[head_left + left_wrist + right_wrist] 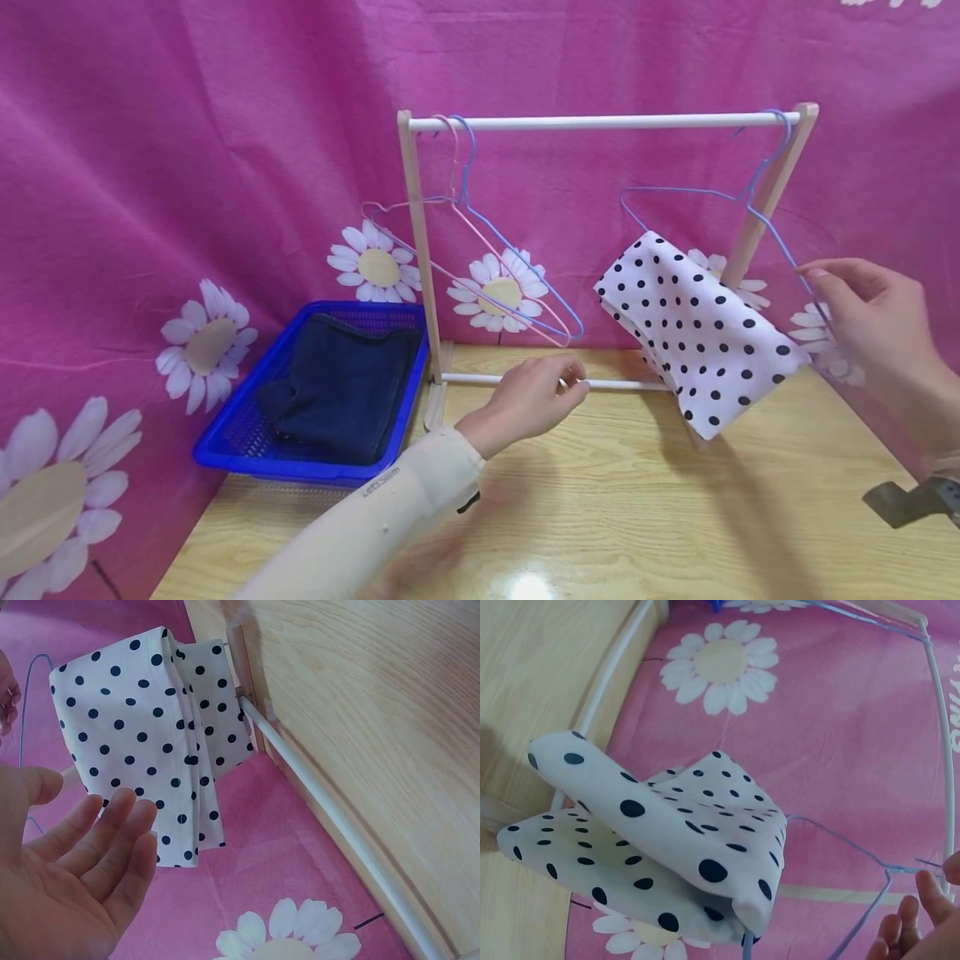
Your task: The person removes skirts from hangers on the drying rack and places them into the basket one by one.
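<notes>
A blue clothes hanger hooks over the rack's top rail near its right post. Folded over this hanger hangs a white cloth with black dots, tilted down toward the right. With thumb and index finger, my right hand pinches the hanger's right arm. In the right wrist view, some of its fingers show beside the hanger wire. My left hand hovers before the rack's lower bar, left of the cloth, holding nothing. Its fingers are loosely bent in the left wrist view.
The rack has a white top rail and wooden posts. A pink hanger and another blue hanger hang near its left post. On the wooden table's left, a blue basket contains dark folded cloth. Pink flowered fabric hangs behind.
</notes>
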Available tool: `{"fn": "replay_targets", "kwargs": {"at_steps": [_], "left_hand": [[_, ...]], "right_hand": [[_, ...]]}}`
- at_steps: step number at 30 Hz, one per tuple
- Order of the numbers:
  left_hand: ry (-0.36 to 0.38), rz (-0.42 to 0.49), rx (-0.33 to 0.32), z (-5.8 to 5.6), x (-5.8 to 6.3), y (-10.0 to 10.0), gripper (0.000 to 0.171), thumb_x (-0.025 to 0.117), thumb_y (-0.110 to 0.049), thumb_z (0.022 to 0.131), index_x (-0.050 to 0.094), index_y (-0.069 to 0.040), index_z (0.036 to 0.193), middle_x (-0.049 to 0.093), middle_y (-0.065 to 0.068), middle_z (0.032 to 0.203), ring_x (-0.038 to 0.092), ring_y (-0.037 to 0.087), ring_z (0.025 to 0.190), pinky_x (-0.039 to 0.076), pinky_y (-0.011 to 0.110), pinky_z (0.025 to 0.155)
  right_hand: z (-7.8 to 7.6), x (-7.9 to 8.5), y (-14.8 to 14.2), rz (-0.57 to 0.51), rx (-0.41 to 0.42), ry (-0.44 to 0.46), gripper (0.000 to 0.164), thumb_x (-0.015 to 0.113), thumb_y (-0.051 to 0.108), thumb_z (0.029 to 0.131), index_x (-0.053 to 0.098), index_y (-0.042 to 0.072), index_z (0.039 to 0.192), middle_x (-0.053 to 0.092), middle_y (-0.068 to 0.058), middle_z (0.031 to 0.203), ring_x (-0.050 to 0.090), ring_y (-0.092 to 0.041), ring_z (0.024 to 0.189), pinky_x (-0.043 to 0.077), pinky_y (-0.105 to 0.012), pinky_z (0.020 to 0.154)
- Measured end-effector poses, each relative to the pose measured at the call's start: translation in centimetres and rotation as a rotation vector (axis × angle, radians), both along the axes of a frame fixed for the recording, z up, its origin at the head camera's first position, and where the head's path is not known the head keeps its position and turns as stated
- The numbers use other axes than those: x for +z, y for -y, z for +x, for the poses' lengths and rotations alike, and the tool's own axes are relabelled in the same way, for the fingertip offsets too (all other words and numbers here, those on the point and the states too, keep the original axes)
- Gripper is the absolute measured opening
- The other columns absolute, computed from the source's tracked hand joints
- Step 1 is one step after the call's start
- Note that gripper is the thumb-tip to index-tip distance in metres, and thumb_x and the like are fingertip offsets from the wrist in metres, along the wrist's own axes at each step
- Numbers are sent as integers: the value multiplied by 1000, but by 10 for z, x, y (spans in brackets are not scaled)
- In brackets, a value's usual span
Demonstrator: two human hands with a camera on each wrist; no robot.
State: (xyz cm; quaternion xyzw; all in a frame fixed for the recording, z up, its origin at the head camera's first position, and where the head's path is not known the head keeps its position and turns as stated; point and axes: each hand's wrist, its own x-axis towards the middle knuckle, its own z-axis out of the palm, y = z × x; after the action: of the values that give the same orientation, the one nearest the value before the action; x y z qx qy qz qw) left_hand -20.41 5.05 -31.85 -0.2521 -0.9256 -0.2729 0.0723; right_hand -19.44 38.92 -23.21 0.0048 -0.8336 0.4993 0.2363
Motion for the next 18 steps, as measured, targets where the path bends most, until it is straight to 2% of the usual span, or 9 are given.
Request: {"fn": "replay_targets", "kwargs": {"at_steps": [8,13,16,18], "left_hand": [[12,-1,6,-3,-3,-6,16,60,-31,99,70,-20,105,74,-9,97,61,4,80,45,20,67],[36,1,5,-5,-5,-9,17,60,-32,100,70,-19,106,73,-8,96,60,4,80,45,20,68],[62,4,5,-5,-7,-11,17,61,-32,100,70,-19,107,73,-8,96,60,3,80,46,20,69],[77,3,4,-5,-8,-12,17,60,-32,100,69,-19,107,72,-8,95,60,3,80,46,20,69]], "right_hand": [[-8,-1,-7,30,-10,18,19,53,28,104,64,43,102,56,45,82,47,15,89,34,-2,72],[-16,0,-13,-17,28,106,17,45,36,107,60,45,106,55,46,83,48,17,85,35,-2,71],[-19,0,-18,-36,63,182,30,36,47,108,58,42,128,54,45,86,47,14,88,37,-5,71],[-22,-1,-21,-35,97,221,47,30,51,108,49,34,147,53,45,87,48,15,88,37,-7,72]]}}
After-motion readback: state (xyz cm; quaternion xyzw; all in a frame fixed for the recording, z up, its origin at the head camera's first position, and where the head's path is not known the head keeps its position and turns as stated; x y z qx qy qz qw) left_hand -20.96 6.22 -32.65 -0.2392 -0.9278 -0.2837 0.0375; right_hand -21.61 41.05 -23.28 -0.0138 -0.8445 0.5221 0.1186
